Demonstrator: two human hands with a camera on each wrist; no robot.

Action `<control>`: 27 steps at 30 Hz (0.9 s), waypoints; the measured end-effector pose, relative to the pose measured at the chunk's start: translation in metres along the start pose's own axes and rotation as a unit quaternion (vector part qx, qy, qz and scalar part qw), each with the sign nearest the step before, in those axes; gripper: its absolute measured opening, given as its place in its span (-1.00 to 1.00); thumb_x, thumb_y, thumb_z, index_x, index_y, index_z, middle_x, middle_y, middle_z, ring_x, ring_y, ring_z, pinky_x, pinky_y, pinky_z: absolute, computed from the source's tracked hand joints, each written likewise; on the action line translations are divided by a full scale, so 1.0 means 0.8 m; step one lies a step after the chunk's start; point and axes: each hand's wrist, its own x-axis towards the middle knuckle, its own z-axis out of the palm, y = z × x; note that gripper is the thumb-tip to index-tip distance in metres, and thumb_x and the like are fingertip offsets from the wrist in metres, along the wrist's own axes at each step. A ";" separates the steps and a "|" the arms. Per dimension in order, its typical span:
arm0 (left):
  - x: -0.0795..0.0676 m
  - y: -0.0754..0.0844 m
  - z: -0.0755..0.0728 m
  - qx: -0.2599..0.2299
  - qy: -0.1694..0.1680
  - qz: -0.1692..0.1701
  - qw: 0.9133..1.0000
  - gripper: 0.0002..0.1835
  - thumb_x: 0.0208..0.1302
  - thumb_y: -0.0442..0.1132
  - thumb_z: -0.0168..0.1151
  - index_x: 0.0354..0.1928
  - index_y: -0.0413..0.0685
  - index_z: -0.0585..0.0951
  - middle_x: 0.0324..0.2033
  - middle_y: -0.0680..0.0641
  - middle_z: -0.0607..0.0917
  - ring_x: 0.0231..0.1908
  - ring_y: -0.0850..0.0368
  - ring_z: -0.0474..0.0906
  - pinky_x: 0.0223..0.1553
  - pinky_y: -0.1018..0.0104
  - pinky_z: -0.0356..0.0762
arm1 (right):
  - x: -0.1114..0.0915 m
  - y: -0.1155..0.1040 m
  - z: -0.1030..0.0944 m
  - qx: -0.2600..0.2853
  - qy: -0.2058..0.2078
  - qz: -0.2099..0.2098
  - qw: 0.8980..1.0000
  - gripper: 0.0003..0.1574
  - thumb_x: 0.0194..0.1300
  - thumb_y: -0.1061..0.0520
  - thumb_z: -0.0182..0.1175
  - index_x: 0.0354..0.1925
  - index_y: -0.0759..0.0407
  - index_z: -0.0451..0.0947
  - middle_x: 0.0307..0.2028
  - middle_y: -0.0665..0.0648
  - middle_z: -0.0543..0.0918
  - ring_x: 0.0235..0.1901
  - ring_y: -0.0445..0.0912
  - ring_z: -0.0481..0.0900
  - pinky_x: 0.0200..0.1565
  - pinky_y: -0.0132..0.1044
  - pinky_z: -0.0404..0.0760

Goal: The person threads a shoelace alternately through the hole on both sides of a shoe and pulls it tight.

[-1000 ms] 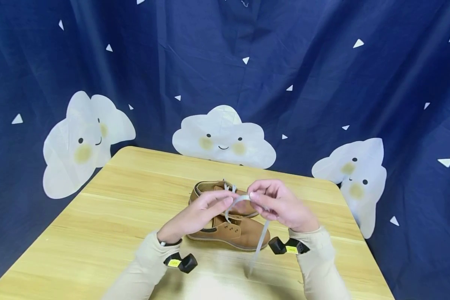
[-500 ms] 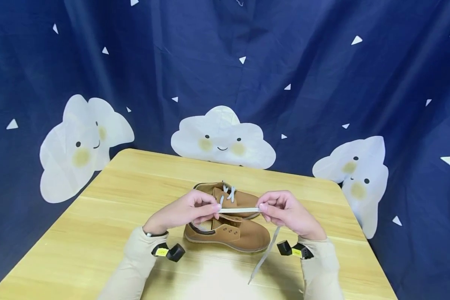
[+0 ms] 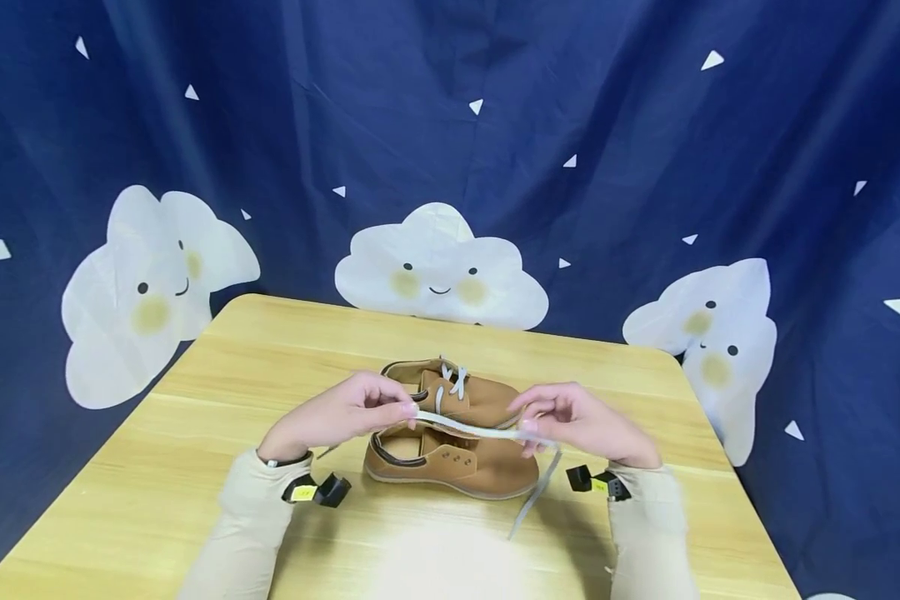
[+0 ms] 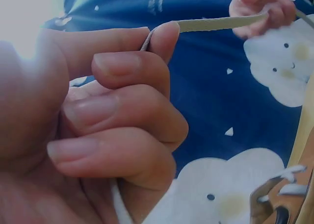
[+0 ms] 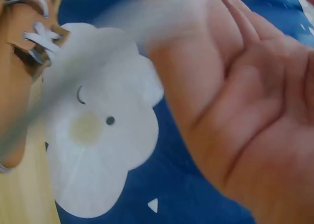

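Observation:
A flat pale grey shoelace [image 3: 468, 428] stretches between the two hands, above a pair of brown leather shoes. My left hand [image 3: 348, 410] pinches it between thumb and index finger, as the left wrist view shows; the other fingers curl into the palm. On the other side, my right hand [image 3: 581, 423] holds the lace loosely at the thumb, its index finger lifted; motion blurs this grip. A loose end hangs below the right hand. The near shoe [image 3: 498, 471] has bare eyelets, while the far shoe [image 3: 495, 398] carries a crossed grey lace.
Both shoes stand side by side on a light wooden table [image 3: 195, 467], toes to the right. Behind the table hangs a dark blue curtain [image 3: 420, 142] with white clouds and triangles. Each wrist wears a small black camera.
The hands have spread apart, the left hand moving left. The lace between them went from a short arch to taut, then to a longer, slightly sagging line. The right fingers have loosened.

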 end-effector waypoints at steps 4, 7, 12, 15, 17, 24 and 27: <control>0.010 0.007 0.016 0.029 -0.022 0.036 0.999 -0.76 0.57 -0.19 0.12 -0.24 -0.03 0.72 -0.56 0.18 0.43 -0.60 0.38 0.23 -0.53 0.48 0.24 | 0.022 -0.003 0.027 -0.068 -0.003 0.012 0.998 -0.66 0.53 0.21 0.16 0.20 0.23 0.57 0.03 0.31 0.75 0.01 0.02 0.75 0.05 -0.24 0.73; 0.017 0.009 0.028 0.040 -0.046 0.052 0.997 -0.75 0.58 -0.18 0.10 -0.22 -0.03 0.73 -0.55 0.20 0.46 -0.59 0.41 0.24 -0.52 0.51 0.27 | 0.041 -0.010 0.053 -0.071 0.000 0.013 0.997 -0.68 0.53 0.14 0.18 0.18 0.16 0.62 0.07 0.29 0.74 0.08 0.05 0.72 0.11 -0.27 0.70; 0.024 0.008 0.039 0.038 -0.072 0.062 0.995 -0.74 0.58 -0.17 0.11 -0.18 -0.11 0.73 -0.58 0.21 0.39 -0.62 0.42 0.19 -0.54 0.52 0.22 | 0.057 -0.016 0.083 -0.015 -0.030 -0.022 0.999 -0.77 0.50 0.24 0.19 0.02 0.31 0.66 -0.13 0.45 0.74 -0.15 -0.08 0.76 -0.05 -0.14 0.77; 0.026 0.005 0.038 0.041 -0.077 0.062 0.994 -0.75 0.58 -0.16 0.11 -0.19 -0.08 0.73 -0.59 0.22 0.39 -0.64 0.42 0.17 -0.58 0.52 0.19 | 0.054 -0.019 0.084 -0.027 -0.006 -0.026 0.999 -0.87 0.46 0.26 0.22 -0.15 0.29 0.69 -0.38 0.41 0.70 -0.46 -0.17 0.66 -0.37 -0.27 0.71; 0.026 0.002 0.035 0.047 -0.077 0.056 0.994 -0.75 0.58 -0.15 0.11 -0.19 -0.05 0.73 -0.60 0.22 0.38 -0.66 0.41 0.17 -0.60 0.52 0.19 | 0.048 -0.021 0.079 -0.040 0.016 -0.016 0.999 -0.87 0.46 0.25 0.23 -0.23 0.24 0.70 -0.51 0.34 0.65 -0.59 -0.11 0.54 -0.52 -0.33 0.56; 0.017 -0.010 0.017 0.064 -0.067 0.029 0.995 -0.71 0.59 -0.11 0.10 -0.18 -0.08 0.75 -0.57 0.20 0.43 -0.60 0.41 0.26 -0.49 0.51 0.31 | 0.018 -0.019 0.058 -0.048 0.065 0.004 0.997 -0.85 0.45 0.25 0.23 -0.31 0.17 0.68 -0.58 0.07 0.57 -0.61 -0.12 0.48 -0.53 -0.34 0.50; 0.009 -0.013 0.006 0.073 -0.060 0.011 0.995 -0.74 0.58 -0.11 0.12 -0.19 0.01 0.75 -0.55 0.20 0.45 -0.57 0.40 0.29 -0.46 0.49 0.35 | 0.008 -0.012 0.053 -0.053 0.070 -0.002 0.996 -0.80 0.45 0.25 0.24 -0.38 0.15 0.65 -0.59 -0.01 0.48 -0.59 -0.22 0.38 -0.55 -0.34 0.38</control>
